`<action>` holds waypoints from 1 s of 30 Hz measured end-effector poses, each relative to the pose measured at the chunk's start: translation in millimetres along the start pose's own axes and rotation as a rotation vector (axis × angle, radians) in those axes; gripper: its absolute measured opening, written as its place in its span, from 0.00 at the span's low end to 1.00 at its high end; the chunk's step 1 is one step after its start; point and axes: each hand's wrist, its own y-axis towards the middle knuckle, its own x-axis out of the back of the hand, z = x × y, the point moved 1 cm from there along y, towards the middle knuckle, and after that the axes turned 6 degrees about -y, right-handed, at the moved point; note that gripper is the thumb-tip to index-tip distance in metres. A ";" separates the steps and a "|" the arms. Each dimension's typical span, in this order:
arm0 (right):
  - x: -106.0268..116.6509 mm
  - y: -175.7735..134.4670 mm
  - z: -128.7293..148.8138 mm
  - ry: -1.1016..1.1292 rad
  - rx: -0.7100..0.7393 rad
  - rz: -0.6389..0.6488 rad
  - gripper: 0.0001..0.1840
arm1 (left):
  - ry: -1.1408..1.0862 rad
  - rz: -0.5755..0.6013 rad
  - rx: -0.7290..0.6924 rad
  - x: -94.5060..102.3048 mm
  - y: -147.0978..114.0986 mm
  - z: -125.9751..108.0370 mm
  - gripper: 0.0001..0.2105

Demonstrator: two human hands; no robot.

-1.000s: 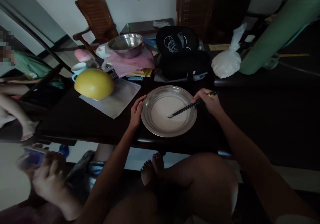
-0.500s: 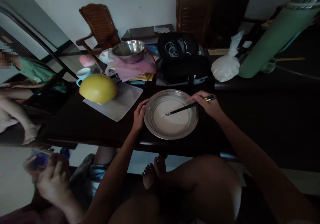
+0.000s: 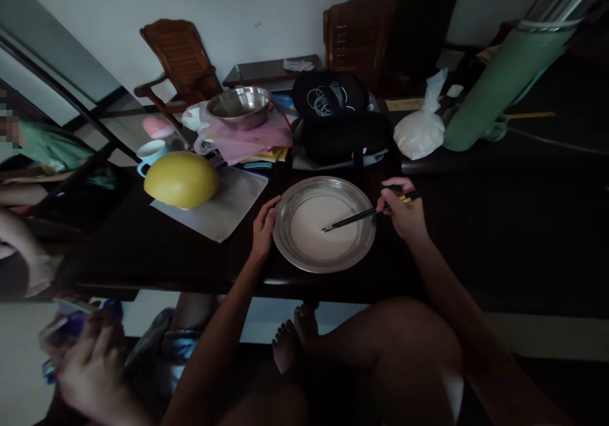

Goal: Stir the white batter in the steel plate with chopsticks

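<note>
A wide metal bowl [image 3: 323, 265] of milky white liquid [image 3: 316, 226] stands near the table's front edge. At its left side my left hand [image 3: 264, 226] grips the rim, fingers along the outside. My right hand [image 3: 404, 213], to the right of the bowl, is closed around dark chopsticks [image 3: 354, 219] with gold bands near the upper end. They slant down to the left across the rim, and their whitened tips meet the liquid near the bowl's middle.
Left of the bowl, a yellow bowl-shaped object [image 3: 181, 180] rests on a pale sheet [image 3: 238, 200]. Behind are a light blue mug [image 3: 155, 152], an empty metal bowl [image 3: 240, 108], a black bag [image 3: 347, 137], a tied bag of white powder [image 3: 419, 135] and a green thermos [image 3: 509, 86]. People sit at left.
My right hand has shifted right and slightly down, and the chopstick tips have moved a little right in the liquid. My left hand stays at the rim. The whole view has shifted slightly.
</note>
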 end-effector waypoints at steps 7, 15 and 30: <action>-4.1 -6.7 -1.0 0.144 0.022 0.061 0.24 | 0.010 -0.004 0.012 -0.3 0.2 -2.3 0.21; -0.7 -5.7 -2.1 0.002 0.075 -0.114 0.19 | 0.001 -0.002 0.008 -0.3 1.1 -1.8 0.20; 2.6 -15.4 -1.9 0.092 0.167 -0.089 0.23 | 0.022 0.006 -0.004 0.6 1.8 -0.5 0.21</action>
